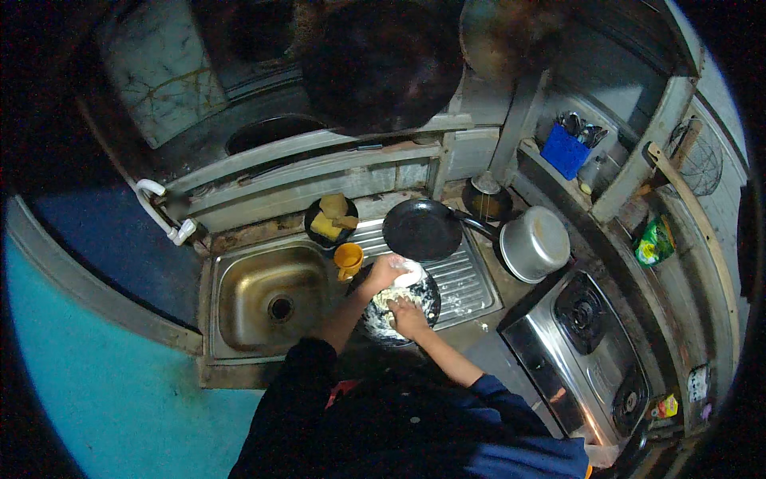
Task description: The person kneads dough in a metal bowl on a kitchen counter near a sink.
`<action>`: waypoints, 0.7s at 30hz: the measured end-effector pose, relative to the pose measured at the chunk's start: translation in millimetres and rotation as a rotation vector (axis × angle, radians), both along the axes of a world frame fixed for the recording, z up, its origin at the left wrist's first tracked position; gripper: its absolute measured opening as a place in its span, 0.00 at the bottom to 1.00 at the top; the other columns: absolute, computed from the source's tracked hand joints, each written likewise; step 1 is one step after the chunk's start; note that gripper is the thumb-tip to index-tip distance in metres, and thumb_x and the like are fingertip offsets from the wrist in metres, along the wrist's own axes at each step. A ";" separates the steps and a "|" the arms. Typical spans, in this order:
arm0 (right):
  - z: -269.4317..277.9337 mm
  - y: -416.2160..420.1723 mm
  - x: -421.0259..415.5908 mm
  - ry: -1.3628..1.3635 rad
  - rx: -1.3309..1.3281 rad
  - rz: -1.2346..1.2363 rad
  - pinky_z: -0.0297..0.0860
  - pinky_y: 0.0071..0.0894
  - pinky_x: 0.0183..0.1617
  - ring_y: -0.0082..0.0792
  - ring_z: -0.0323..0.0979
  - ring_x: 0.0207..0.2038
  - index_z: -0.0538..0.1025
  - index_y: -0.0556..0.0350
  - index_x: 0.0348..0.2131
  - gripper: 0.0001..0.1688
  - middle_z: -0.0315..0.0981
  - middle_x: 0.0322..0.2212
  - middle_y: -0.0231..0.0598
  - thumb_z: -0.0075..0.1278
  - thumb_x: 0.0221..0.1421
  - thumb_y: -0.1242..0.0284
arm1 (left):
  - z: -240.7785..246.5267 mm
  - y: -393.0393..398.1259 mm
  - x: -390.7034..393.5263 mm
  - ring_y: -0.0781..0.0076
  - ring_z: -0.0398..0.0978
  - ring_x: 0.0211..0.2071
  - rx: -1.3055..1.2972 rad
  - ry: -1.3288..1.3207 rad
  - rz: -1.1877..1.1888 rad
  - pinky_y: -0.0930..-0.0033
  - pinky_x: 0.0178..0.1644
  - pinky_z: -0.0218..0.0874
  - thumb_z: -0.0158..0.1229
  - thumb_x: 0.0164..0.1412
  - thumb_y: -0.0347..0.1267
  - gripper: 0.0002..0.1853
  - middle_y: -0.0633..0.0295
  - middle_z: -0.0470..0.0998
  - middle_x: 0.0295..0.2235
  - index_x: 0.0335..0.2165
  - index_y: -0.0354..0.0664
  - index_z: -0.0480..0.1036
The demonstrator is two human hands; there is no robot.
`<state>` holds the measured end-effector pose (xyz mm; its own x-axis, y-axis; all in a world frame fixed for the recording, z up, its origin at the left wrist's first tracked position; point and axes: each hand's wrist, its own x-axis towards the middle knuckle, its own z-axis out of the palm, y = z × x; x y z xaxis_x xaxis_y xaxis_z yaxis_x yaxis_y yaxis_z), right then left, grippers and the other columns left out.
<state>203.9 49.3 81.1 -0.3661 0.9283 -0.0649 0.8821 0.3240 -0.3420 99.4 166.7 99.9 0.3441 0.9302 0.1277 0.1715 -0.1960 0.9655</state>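
Observation:
A dark round bowl or pan (433, 306) rests on the ribbed drainboard before me, its inside dusted with white powder. Pale, crumbly dough (392, 296) lies in it. My right hand (410, 319) presses into that dough with its fingers spread. At the far rim, my left hand (385, 274) grips a white packet or small container (409, 273); which of these it is, I cannot tell. An orange mug (348, 257) stands just left of the bowl, near my left wrist.
Left lies a steel sink (251, 287) under a white faucet (157, 206). Behind the bowl are a black frying pan (422, 230) and a black dish with sponges (333, 218). To the right stand an upturned aluminium pot (534, 244) and a gas stove (574, 359). Shelves hold a blue cutlery holder (564, 151).

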 end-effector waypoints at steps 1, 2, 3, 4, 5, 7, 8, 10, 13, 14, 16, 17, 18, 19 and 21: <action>-4.0 0.6 0.3 -0.018 0.040 -0.006 0.51 0.45 0.52 0.45 0.51 0.52 0.60 0.50 0.46 0.30 0.54 0.48 0.48 0.49 0.41 0.67 | 3.7 -2.0 1.3 0.76 0.68 0.24 0.045 0.040 -0.011 0.73 0.29 0.60 0.62 0.39 0.29 0.13 0.59 0.72 0.23 0.26 0.33 0.69; -8.5 -0.4 -0.5 0.001 0.164 -0.034 0.53 0.43 0.51 0.42 0.56 0.49 0.64 0.49 0.42 0.26 0.61 0.42 0.46 0.49 0.40 0.67 | 7.0 -4.8 2.1 0.74 0.69 0.26 0.089 0.080 -0.023 0.72 0.31 0.60 0.61 0.40 0.29 0.13 0.58 0.72 0.24 0.27 0.34 0.69; -8.4 -1.9 -2.7 0.000 0.207 -0.028 0.54 0.43 0.50 0.41 0.58 0.47 0.65 0.50 0.41 0.24 0.63 0.40 0.45 0.49 0.40 0.67 | 7.7 -6.6 -1.2 0.71 0.69 0.27 0.133 0.121 -0.025 0.72 0.33 0.60 0.60 0.41 0.28 0.13 0.57 0.72 0.25 0.28 0.35 0.69; -8.3 -2.9 -4.3 -0.002 0.251 -0.024 0.55 0.43 0.49 0.41 0.59 0.46 0.67 0.50 0.39 0.23 0.64 0.38 0.44 0.49 0.39 0.67 | 7.1 -4.8 -3.8 0.65 0.69 0.29 0.281 0.262 -0.023 0.70 0.35 0.59 0.58 0.43 0.31 0.13 0.54 0.72 0.27 0.29 0.34 0.68; -8.2 -3.9 -5.5 -0.004 0.295 -0.021 0.55 0.43 0.48 0.40 0.60 0.44 0.68 0.50 0.38 0.22 0.66 0.35 0.43 0.49 0.38 0.68 | 5.7 -7.8 -5.3 0.63 0.69 0.30 0.310 0.274 0.029 0.69 0.36 0.59 0.56 0.44 0.33 0.14 0.53 0.72 0.27 0.30 0.34 0.68; -10.5 -4.8 -5.0 0.034 0.405 -0.038 0.57 0.41 0.45 0.38 0.62 0.41 0.70 0.52 0.33 0.18 0.68 0.30 0.41 0.50 0.37 0.69 | 0.5 -12.6 -4.1 0.60 0.69 0.31 0.371 0.296 0.124 0.67 0.37 0.59 0.54 0.46 0.36 0.16 0.51 0.72 0.28 0.31 0.34 0.68; -11.8 -5.7 -3.9 0.054 0.422 -0.056 0.57 0.40 0.45 0.38 0.62 0.41 0.70 0.52 0.32 0.17 0.68 0.29 0.41 0.50 0.36 0.69 | 0.6 -7.2 -5.1 0.56 0.69 0.32 0.127 0.209 -0.015 0.66 0.40 0.58 0.51 0.49 0.40 0.19 0.48 0.71 0.29 0.33 0.34 0.68; -3.3 -9.9 -2.5 0.213 0.356 -0.108 0.59 0.37 0.43 0.42 0.64 0.38 0.72 0.55 0.30 0.16 0.68 0.28 0.44 0.51 0.35 0.71 | -2.2 -6.4 -7.5 0.58 0.70 0.31 0.075 0.276 0.089 0.65 0.35 0.58 0.49 0.50 0.38 0.18 0.46 0.71 0.29 0.33 0.31 0.67; 1.4 -9.9 -5.0 0.492 0.326 -0.301 0.61 0.35 0.41 0.45 0.65 0.37 0.71 0.59 0.30 0.16 0.68 0.30 0.47 0.51 0.34 0.75 | -20.5 3.2 -17.1 0.62 0.70 0.26 0.038 0.183 0.147 0.65 0.30 0.59 0.48 0.51 0.37 0.17 0.48 0.72 0.25 0.31 0.30 0.67; 1.2 -11.0 -4.1 0.592 0.353 -0.368 0.63 0.35 0.40 0.47 0.66 0.36 0.70 0.61 0.32 0.17 0.68 0.31 0.50 0.50 0.35 0.78 | -21.0 7.6 -18.7 0.63 0.70 0.25 -0.024 0.118 0.114 0.65 0.29 0.59 0.49 0.51 0.37 0.17 0.48 0.72 0.25 0.30 0.30 0.67; 5.4 -8.8 -6.1 0.691 0.276 -0.490 0.63 0.35 0.39 0.47 0.68 0.34 0.69 0.60 0.35 0.18 0.69 0.30 0.51 0.49 0.37 0.77 | -28.6 9.8 -22.8 0.70 0.68 0.22 -0.031 -0.060 0.131 0.68 0.27 0.58 0.50 0.50 0.36 0.15 0.52 0.71 0.21 0.27 0.31 0.67; 7.4 -9.3 -7.7 0.736 0.214 -0.552 0.64 0.35 0.37 0.47 0.68 0.33 0.69 0.60 0.36 0.19 0.69 0.29 0.51 0.49 0.37 0.77 | -32.0 10.6 -29.4 0.71 0.67 0.22 -0.002 0.024 0.141 0.68 0.28 0.58 0.51 0.50 0.36 0.14 0.53 0.70 0.20 0.27 0.31 0.67; 11.0 -8.4 -9.7 0.814 0.209 -0.604 0.64 0.34 0.36 0.47 0.69 0.33 0.67 0.59 0.38 0.22 0.69 0.28 0.52 0.49 0.37 0.76 | -30.6 11.9 -35.5 0.72 0.67 0.23 0.026 0.106 0.147 0.69 0.28 0.58 0.51 0.50 0.35 0.14 0.54 0.69 0.19 0.26 0.31 0.66; 0.8 -2.3 -7.7 0.814 0.237 -0.632 0.64 0.33 0.34 0.43 0.69 0.30 0.65 0.59 0.40 0.21 0.70 0.29 0.49 0.47 0.42 0.76 | -27.5 12.7 -36.2 0.73 0.67 0.23 0.057 0.190 0.142 0.69 0.29 0.58 0.52 0.49 0.34 0.13 0.55 0.68 0.18 0.26 0.31 0.66; -45.0 25.7 12.2 1.139 -0.120 -0.893 0.65 0.31 0.31 0.36 0.68 0.27 0.65 0.60 0.38 0.15 0.69 0.29 0.43 0.41 0.48 0.74 | -19.4 15.2 -12.8 0.72 0.67 0.24 0.105 0.075 0.162 0.71 0.32 0.59 0.53 0.48 0.34 0.15 0.59 0.67 0.20 0.30 0.32 0.64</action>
<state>216.1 75.0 36.1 0.4149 0.8799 -0.2317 0.0072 -0.2578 -0.9662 86.6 182.0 80.5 0.2032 0.9571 0.2064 0.2793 -0.2587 0.9247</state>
